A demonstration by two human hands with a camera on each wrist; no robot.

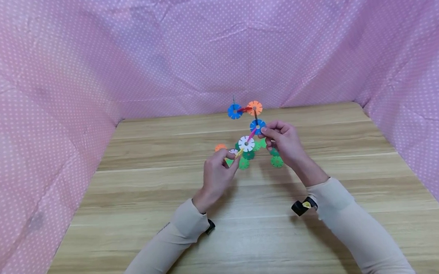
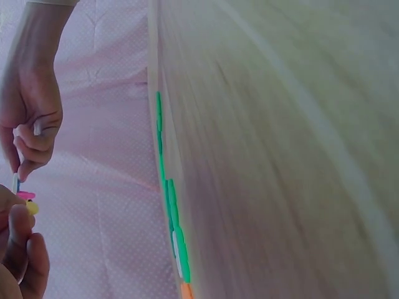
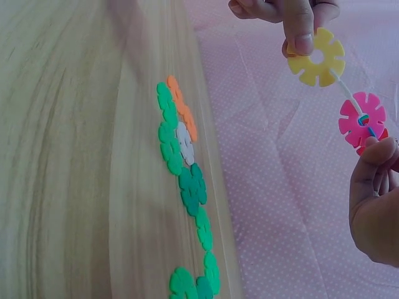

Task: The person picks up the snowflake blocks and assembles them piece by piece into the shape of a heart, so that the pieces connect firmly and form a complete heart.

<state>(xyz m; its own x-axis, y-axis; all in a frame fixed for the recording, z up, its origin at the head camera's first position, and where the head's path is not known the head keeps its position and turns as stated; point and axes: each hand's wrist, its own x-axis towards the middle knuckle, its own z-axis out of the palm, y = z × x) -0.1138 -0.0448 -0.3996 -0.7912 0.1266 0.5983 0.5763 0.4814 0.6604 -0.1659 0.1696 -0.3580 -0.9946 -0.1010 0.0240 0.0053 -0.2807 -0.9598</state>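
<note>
A chain of slotted plastic snowflake discs is held up above the table between both hands. My left hand (image 1: 218, 174) pinches the yellow disc (image 3: 331, 70) at the near end with thumb and fingers. From there the chain runs through a white disc (image 1: 242, 146) and a pink disc (image 3: 349, 124) to a blue disc (image 1: 255, 122), whose edge my right hand (image 1: 287, 144) pinches. Beyond it stand a dark edge-on disc (image 1: 256, 118), an orange disc (image 1: 254, 103), a red disc (image 1: 245, 109) and another blue disc (image 1: 231, 112) with a thin dark piece upright on it.
Loose or joined discs lie on the wooden table (image 1: 153, 223) below the chain: several green ones (image 1: 277, 162), a white one (image 3: 186, 143) and orange ones (image 3: 181, 106). Pink dotted cloth (image 1: 208, 59) hangs around the table's back and sides.
</note>
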